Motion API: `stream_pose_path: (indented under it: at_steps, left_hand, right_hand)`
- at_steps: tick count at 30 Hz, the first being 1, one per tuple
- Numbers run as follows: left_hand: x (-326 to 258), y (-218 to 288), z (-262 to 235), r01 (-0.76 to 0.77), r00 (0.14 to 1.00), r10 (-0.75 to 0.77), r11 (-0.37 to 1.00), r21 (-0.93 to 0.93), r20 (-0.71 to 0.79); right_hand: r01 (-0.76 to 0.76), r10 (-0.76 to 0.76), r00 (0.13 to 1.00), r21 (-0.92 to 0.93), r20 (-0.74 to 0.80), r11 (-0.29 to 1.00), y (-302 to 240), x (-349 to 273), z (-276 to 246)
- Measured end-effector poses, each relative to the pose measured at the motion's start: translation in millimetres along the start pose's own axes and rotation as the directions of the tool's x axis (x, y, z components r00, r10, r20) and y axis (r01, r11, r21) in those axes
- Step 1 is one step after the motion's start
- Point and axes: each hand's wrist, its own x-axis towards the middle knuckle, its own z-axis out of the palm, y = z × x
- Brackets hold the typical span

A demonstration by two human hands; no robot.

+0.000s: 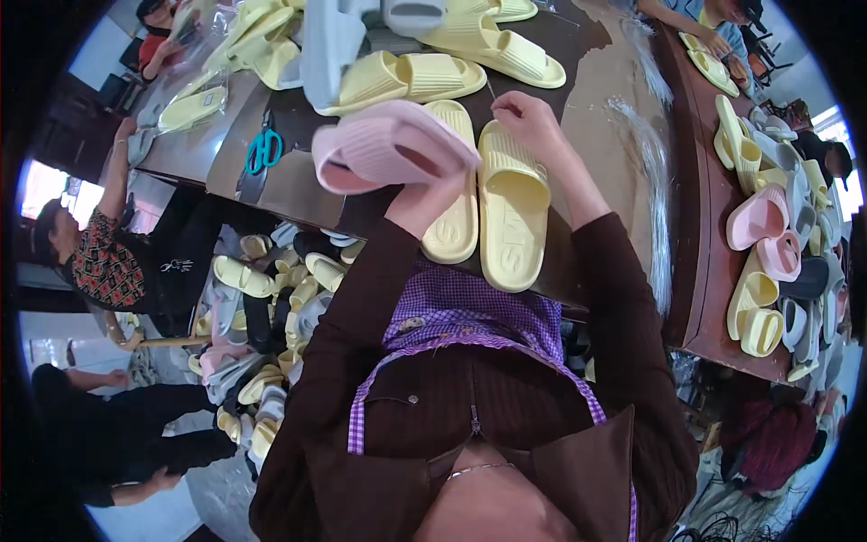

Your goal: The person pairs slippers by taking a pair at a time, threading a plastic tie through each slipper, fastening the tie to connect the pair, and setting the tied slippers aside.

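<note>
My left hand (423, 204) is closed on a pink slipper (384, 135), which is tilted above the table; the slipper hides most of the fingers. Beneath and beside it, a yellow slipper (450, 237) lies with its strap partly covered. A second yellow slipper (513, 237) sits right alongside, both with their heels toward me. At the toe end of that second slipper is my right hand (533, 126), its fingers pinched together. A thin strand seems to run up from near those fingertips, too fine to make out.
Teal-handled scissors (264, 151) lie to the left. More yellow slippers (406, 77) and grey slippers (331, 54) crowd the far side. Clear plastic strands (655, 172) run down the right. A brown table (709, 298) holds piled slippers. Other people stand or sit around.
</note>
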Motion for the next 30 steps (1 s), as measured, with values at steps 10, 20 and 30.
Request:
stream_pose_path:
  at_steps: [10,20,30]
  left_hand:
    - [3,9,-21,-0.014,0.998,0.006,0.992,0.129,0.068]
    - [-2,-8,-6,-0.157,0.984,0.173,0.959,0.237,-0.048]
    - [-24,14,-23,-0.547,0.795,0.548,0.460,0.699,0.261]
  right_hand:
    - [0.088,-0.124,0.953,0.138,0.278,0.986,-11,43,32]
    - [0.187,-0.129,0.928,-0.138,0.348,0.973,5,58,33]
    - [-0.068,0.050,0.997,-0.361,-0.058,0.930,19,6,-10]
